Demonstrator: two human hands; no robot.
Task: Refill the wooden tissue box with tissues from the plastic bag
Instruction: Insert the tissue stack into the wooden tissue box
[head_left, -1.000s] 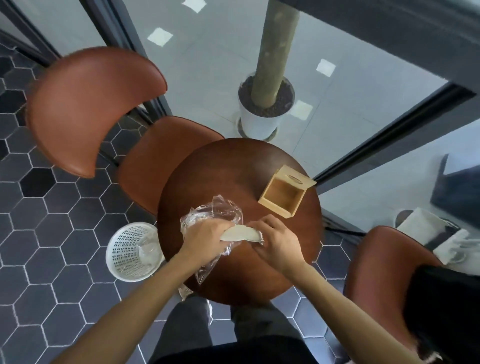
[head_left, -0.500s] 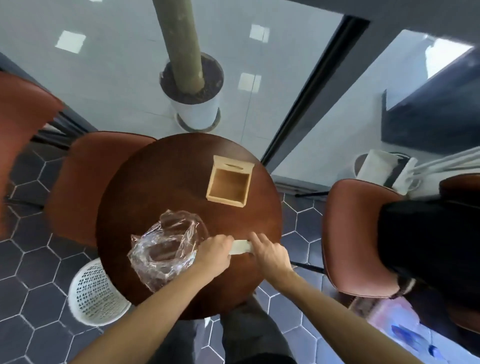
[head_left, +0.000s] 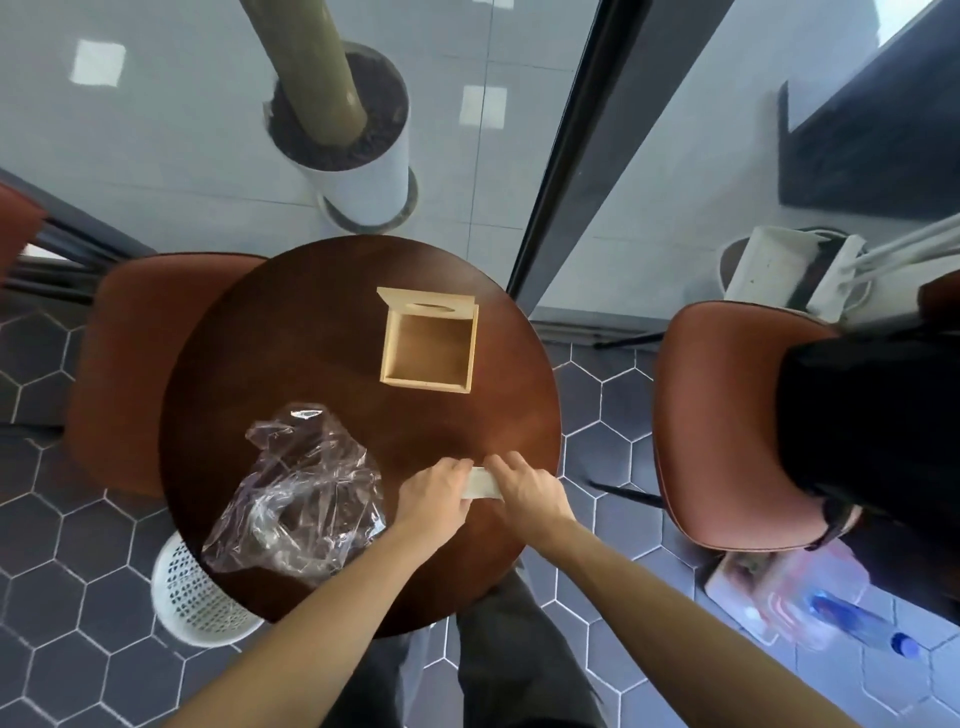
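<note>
A pale stack of tissues (head_left: 480, 483) lies near the front right of the round dark wooden table (head_left: 311, 353). My left hand (head_left: 434, 496) grips its left end and my right hand (head_left: 527, 491) grips its right end. The crumpled clear plastic bag (head_left: 301, 499) rests on the table to the left of my hands, apart from them. The light wooden tissue box (head_left: 428, 345) stands open and hollow at the table's far side, its slotted lid (head_left: 426, 306) leaning behind it.
Brown chairs stand left (head_left: 124, 374) and right (head_left: 727, 426) of the table. A white perforated bin (head_left: 192, 597) sits on the tiled floor at front left. A white planter (head_left: 363, 176) stands behind glass. Dark cloth lies on the right chair.
Both hands have drawn the tissue stack out of the bag and carried it right. The bag now lies alone on the table. The view has swung right.
</note>
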